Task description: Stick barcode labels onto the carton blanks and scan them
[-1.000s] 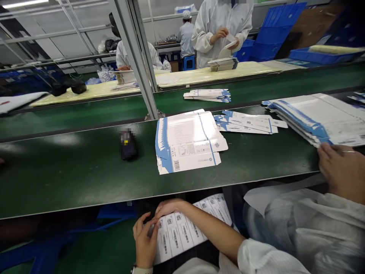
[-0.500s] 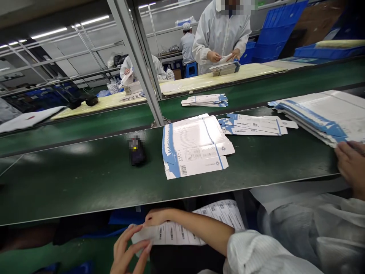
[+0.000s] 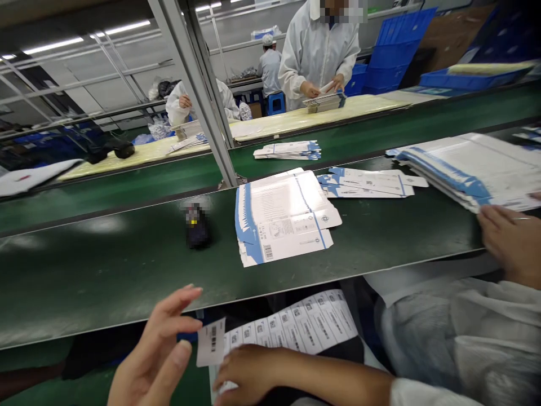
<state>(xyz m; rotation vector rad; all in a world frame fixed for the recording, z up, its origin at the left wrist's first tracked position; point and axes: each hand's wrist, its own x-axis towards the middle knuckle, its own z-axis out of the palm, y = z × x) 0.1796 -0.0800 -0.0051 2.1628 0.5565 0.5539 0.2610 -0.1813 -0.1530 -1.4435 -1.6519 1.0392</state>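
Note:
In the head view my left hand (image 3: 156, 349) is at the lower left, its thumb apart from the fingers. A white barcode label (image 3: 211, 344) hangs at the tip of one of its fingers. My right hand (image 3: 249, 372) reaches in from the right below the table edge, fingers curled over the near end of a label sheet (image 3: 291, 327). Rows of printed barcode labels cover that sheet, which lies over my lap. Its end under the right hand is partly hidden.
On the green table (image 3: 127, 270) lie flattened white-and-blue cartons (image 3: 287, 220), smaller carton blanks (image 3: 372, 183) and a dark pixelated object (image 3: 198, 228). At right, a co-worker's hand (image 3: 507, 242) touches a carton stack (image 3: 477, 163). A metal post (image 3: 198, 96) rises behind; another person (image 3: 319, 56) works beyond.
My left hand has risen, with a label now at its fingertip. My right hand has moved down and nearer, and more of the label sheet shows. The view has shifted slightly.

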